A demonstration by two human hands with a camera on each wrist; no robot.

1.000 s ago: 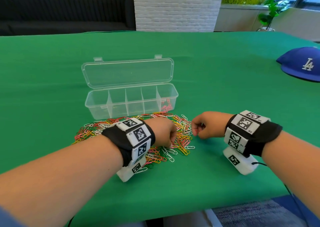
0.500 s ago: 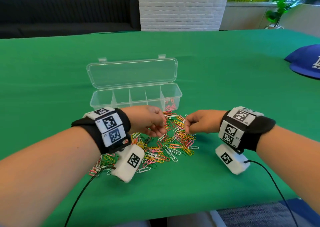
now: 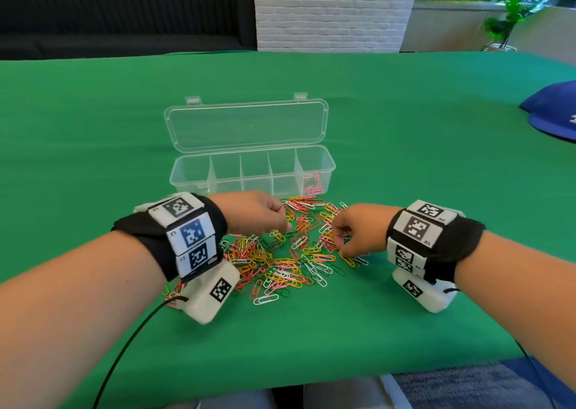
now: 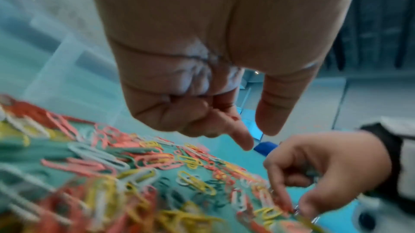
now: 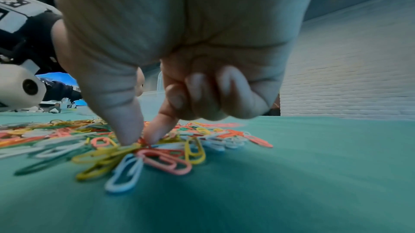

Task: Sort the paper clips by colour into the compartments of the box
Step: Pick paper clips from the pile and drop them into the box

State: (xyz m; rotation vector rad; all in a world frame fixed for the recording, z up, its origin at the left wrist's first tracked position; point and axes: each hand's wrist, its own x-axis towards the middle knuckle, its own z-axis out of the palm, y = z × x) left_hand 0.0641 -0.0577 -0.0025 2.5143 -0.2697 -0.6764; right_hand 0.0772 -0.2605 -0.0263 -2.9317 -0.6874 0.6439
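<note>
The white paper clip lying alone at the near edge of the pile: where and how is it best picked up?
Probably from straight above, pinching across the two long sides of the white paper clip near its middle. It lies flat on the green table, apart from the pile of paper clips, so nothing tangles it. Being thin wire, a thumb-and-forefinger pinch suits it; sliding a fingertip under one rounded end may help.

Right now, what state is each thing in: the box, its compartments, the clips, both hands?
Box: lid open, tilted back, standing on the green table.
Rightmost compartment: holds some pink clips; the other four look empty.
Clip pile: loose, mixed colours, unsorted, in front of the box.
Left hand: over the pile, fingers curled; contents hidden.
Right hand: thumb and forefinger pinching at a red clip in the pile.
Blue cap: lying at the table's right edge.
</note>
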